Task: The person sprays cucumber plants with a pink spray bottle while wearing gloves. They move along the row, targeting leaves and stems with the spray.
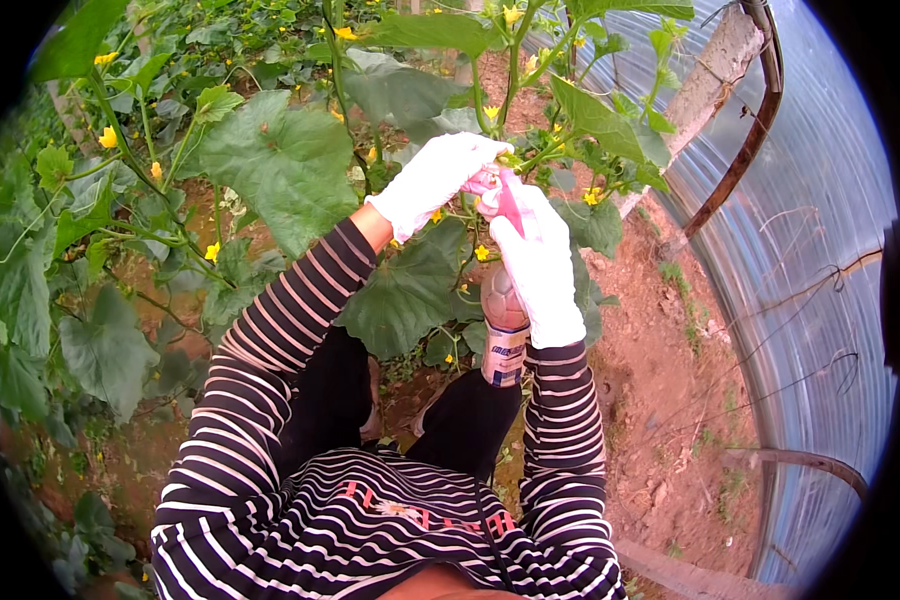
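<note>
Both my hands wear white gloves and meet at a flowering cucumber-like vine. My left hand (435, 180) has its fingers bent together at a small yellow-green plant part (505, 158), seemingly pinching it. Close below, my right hand (538, 259) grips a flat pink item (509, 204), whose kind I cannot make out. More pink shows between the two hands. Under the right hand is a clear plastic bottle (504, 300) with a printed label, partly covered by the glove; what supports it is hidden.
Broad green leaves (277, 165) and yellow flowers (212, 252) crowd the left and front. On the right, bare reddish soil (645, 360) runs to a curved plastic-film wall (817, 300). A concrete post (709, 79) leans beside a bent rib (742, 157), with thin wires nearby.
</note>
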Available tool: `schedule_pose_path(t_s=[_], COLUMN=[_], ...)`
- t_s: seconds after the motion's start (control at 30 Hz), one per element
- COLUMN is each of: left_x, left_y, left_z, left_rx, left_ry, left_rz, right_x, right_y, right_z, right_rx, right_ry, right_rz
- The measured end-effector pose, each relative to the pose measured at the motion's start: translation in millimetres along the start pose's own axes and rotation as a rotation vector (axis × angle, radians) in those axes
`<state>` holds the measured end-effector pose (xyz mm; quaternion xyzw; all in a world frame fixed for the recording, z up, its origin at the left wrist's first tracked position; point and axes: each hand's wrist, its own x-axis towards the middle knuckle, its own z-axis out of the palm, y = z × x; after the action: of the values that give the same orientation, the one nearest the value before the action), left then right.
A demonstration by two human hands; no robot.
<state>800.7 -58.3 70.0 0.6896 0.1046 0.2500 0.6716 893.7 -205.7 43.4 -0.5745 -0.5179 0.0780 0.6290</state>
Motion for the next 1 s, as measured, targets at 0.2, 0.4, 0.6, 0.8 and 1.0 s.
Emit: schedule_pose_path(t_s=[0.2,0.4,0.6,0.8,1.0], left_x=[-9,-15,-10,1,10], left_y=[-1,1,8,28,50], left_z=[-7,-20,-17,-3,65], left_rx=[0.042,0.194,0.596,1.144,1.302], left_ry=[0.018,0.068,0.148,0.411,0.320], left_rz=[-0.003,-0.043,0.079,0.569,0.632], right_x=[1,9,48,63,27], right_y=[8,13,-10,-1,11], right_z=[3,-2,-2,-40,-58], right_rx=[0.063,0.092,-0.231,-0.830,-0.758], right_ry=[0.022,-0.028,0.007,0.053,0.043], right_rz=[0.098,0.023,-0.234,-0.212,-0.056])
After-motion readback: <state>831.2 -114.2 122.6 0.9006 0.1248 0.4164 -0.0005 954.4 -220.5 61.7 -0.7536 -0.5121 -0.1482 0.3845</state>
